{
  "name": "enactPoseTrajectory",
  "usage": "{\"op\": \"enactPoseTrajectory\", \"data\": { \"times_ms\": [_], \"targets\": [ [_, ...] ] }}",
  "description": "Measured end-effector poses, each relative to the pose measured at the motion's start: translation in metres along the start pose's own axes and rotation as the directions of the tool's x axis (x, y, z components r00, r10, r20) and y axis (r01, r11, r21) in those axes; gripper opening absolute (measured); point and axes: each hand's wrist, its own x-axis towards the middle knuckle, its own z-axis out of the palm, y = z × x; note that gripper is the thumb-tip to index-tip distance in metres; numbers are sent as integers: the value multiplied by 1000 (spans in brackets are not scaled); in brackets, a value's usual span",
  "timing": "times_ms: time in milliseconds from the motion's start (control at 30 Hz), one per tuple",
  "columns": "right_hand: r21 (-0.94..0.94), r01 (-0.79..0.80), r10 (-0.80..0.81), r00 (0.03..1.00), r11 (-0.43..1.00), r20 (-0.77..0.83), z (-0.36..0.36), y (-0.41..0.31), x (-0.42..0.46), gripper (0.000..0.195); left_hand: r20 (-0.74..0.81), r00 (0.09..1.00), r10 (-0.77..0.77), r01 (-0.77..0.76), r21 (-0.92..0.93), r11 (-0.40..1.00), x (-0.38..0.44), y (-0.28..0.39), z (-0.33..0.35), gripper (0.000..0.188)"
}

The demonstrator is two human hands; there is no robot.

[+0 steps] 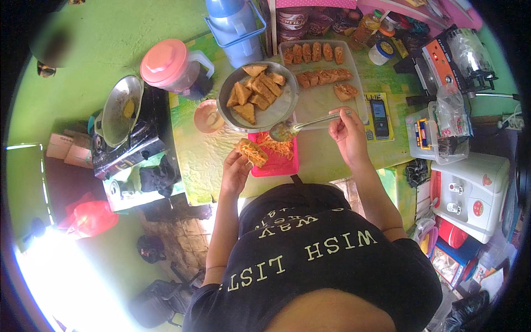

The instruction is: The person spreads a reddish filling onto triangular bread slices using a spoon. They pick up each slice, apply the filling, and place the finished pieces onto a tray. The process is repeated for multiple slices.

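Between its fingertips my left hand [235, 171] holds a piece of fried tofu [251, 152] with shredded vegetables showing in its opening. My right hand [349, 136] grips the handle of a metal spoon [313, 122], whose bowl is over the edge of a pink tray [295, 164] of shredded carrot mix [277, 146]. Behind these, a round metal pan [282, 108] holds several browned tofu triangles [242, 92]. A clear plastic tray [323, 108] at its right carries rows of stuffed tofu pieces [325, 77], with a single piece [345, 92] set apart.
A small pink bowl [206, 117], a lidded pitcher [164, 66] and a blue thermos [236, 35] stand left of and behind the pan. A wok [120, 112] rests on the gas stove [132, 153] at the left. A phone [379, 118] lies right of the clear tray, near a plastic container [439, 145].
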Motion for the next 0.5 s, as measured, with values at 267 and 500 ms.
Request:
{"op": "enactPoseTrajectory", "data": {
  "times_ms": [267,500],
  "targets": [
    [23,-27,27,1000,999,-4,6,-14,-5,20,-43,999,-8,10,43,999,-1,4,4,22],
    [19,-20,20,1000,1000,9,10,-23,-7,21,-67,998,-12,16,62,998,-4,3,-1,20]
  ]
}}
